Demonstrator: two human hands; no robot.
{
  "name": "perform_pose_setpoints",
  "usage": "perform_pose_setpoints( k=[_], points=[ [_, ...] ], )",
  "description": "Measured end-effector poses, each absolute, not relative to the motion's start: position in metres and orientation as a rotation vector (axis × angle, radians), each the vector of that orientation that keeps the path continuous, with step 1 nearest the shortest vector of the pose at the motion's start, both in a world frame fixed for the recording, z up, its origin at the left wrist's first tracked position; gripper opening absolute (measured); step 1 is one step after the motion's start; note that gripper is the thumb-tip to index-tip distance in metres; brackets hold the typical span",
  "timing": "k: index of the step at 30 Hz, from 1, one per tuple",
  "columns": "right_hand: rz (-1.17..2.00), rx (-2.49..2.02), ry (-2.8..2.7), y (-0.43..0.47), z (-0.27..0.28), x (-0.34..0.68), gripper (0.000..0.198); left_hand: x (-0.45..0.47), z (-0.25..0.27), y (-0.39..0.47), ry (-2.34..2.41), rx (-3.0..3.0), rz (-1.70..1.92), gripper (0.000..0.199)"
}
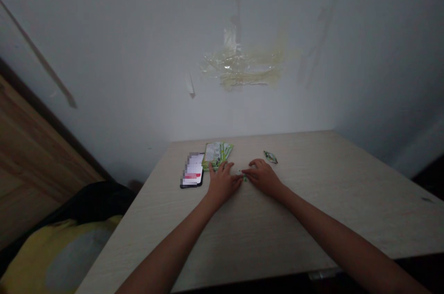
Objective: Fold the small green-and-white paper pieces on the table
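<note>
A small green-and-white piece [245, 178], perhaps a folded packet, lies on the table between my hands, mostly covered by fingertips. My left hand [224, 183] rests with its fingers spread, the thumb tip against the piece's left side. Its other fingertips reach to the near edge of a pile of flat green-and-white printed packets [214, 151]. On the piece's other side, my right hand [266, 179] has its fingertips drawn together at the piece. Just beyond the right hand sits a separate folded green packet [270, 157].
A phone [194, 171] with a lit screen lies left of the packets on the pale wooden table [222, 247]. Behind the table stands a wall with old yellowed tape [246, 69]. A yellow and grey cloth item [62, 257] is at the lower left, near wooden boards [31, 146].
</note>
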State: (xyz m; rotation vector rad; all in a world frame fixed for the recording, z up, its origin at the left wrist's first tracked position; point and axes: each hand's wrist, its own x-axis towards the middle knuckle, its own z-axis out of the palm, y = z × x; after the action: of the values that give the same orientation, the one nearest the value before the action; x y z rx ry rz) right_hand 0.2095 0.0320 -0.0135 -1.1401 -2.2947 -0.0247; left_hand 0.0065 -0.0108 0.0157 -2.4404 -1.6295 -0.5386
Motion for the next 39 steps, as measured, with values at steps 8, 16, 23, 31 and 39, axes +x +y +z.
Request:
perform_pose_setpoints(
  k=[8,16,23,31,39],
  points=[
    [-0.002,-1.185,-2.308,0.03,-0.012,0.21,0.024,0.002,0.025,-0.011,-1.584,-2.459,-0.567,0.017],
    [0.006,-1.209,-2.308,0.03,-0.011,0.21,0.024,-0.003,0.026,-0.01,-1.578,-2.444,-0.565,0.02],
    [0.011,-1.203,-2.298,0.03,-0.011,0.209,0.023,-0.002,0.028,-0.01,-1.605,-2.48,-0.577,0.021],
    [0.014,-1.204,-2.289,0.031,-0.013,0.209,0.022,-0.007,0.023,-0.006,-1.64,-2.495,-0.561,0.023],
    [0.133,-1.027,-2.202,0.032,-0.013,0.215,0.02,-0.006,0.015,-0.009,-1.621,-2.375,-0.587,0.023]
  ],
)
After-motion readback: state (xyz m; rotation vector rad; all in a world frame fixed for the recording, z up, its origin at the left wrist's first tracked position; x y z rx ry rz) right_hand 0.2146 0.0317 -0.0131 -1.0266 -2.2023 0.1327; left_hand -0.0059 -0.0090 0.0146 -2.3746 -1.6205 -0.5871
